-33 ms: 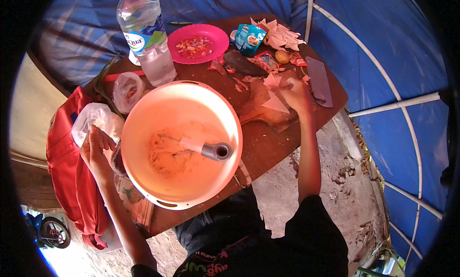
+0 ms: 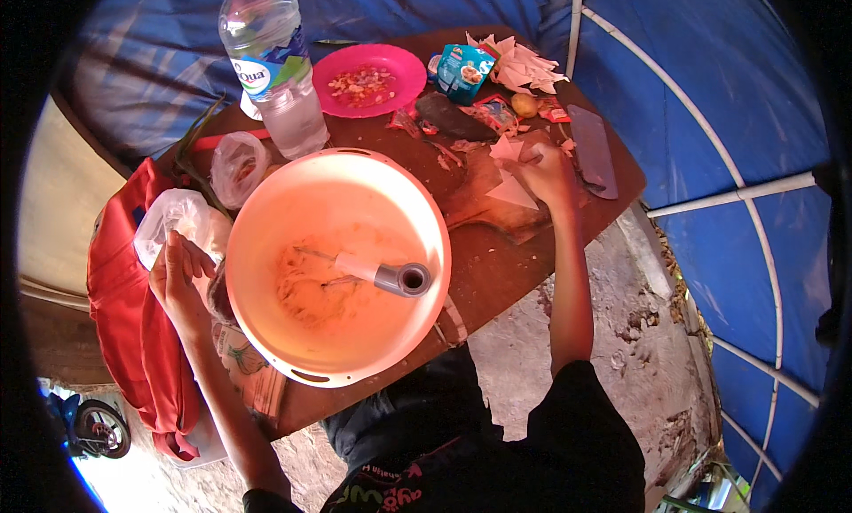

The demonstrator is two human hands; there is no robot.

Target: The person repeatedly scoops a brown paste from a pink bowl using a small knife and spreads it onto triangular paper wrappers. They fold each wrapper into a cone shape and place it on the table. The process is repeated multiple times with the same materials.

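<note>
My left hand [image 2: 182,278] is raised left of the large white bowl [image 2: 413,202], its fingers loosely bent and apart, with nothing visible in them. Just behind its fingertips sits a clear plastic bag [image 2: 164,220] with pale contents. Inside the bowl lie a whisk-like tool with a grey and white handle [image 2: 401,280] and a pale smeared mixture. Over a wooden cutting board [image 2: 479,189] on the right, my right hand [image 2: 548,177] is closed in a pinch on a pale, pointed piece of paper [image 2: 510,192]. The hand hides part of the paper.
On the brown table [image 2: 497,287] stand a big water bottle [image 2: 297,122], a pink plate [image 2: 413,74] of chopped pieces and a teal packet [image 2: 463,74]. Pointed pale papers [image 2: 524,67] are stacked behind. A translucent strip [image 2: 590,149] lies right; red cloth [image 2: 133,318] hangs left.
</note>
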